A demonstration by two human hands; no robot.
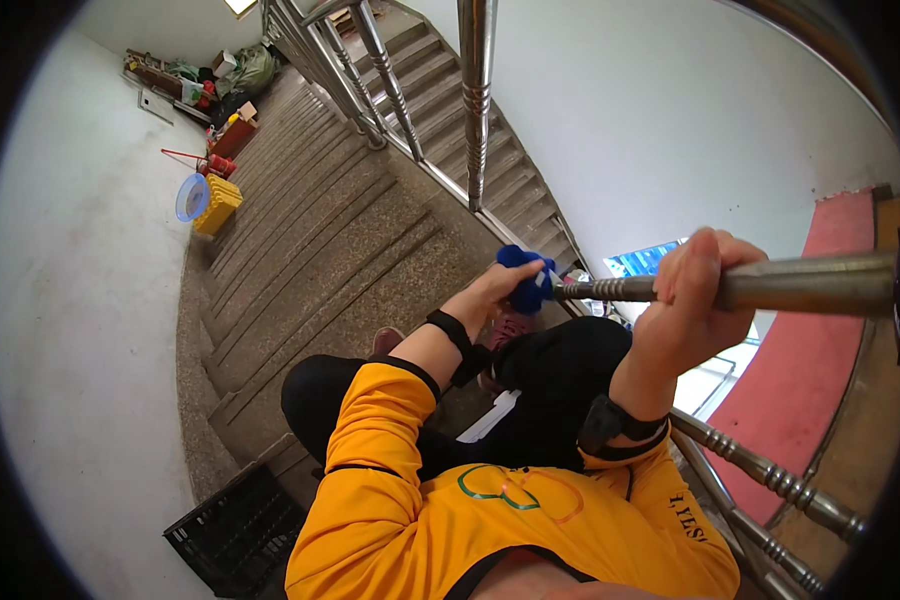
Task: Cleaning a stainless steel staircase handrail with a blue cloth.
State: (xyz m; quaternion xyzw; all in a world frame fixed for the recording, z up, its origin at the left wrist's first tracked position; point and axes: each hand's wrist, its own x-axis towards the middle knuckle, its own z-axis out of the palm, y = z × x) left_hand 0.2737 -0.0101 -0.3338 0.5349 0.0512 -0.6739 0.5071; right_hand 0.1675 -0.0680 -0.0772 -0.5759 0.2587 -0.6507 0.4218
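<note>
Through my feed I look down on a speckled stone staircase (360,240). Along its wall side I see a yellow plastic crate (220,205), a translucent blue basin (191,198) right against it in view, a red fire extinguisher (218,166) just beyond, then heaped clutter (255,72). Nearer me sits a black plastic crate (232,530); reddish shoes (513,327) rest on the steps.

The left hand (497,284) and cloth (530,288) are at a baluster's (800,286) far end, the right hand (695,285) farther right along it. Left of the railing (477,130), stairs (315,260) hold a basin (191,198) beside a container (220,206), far left.
</note>
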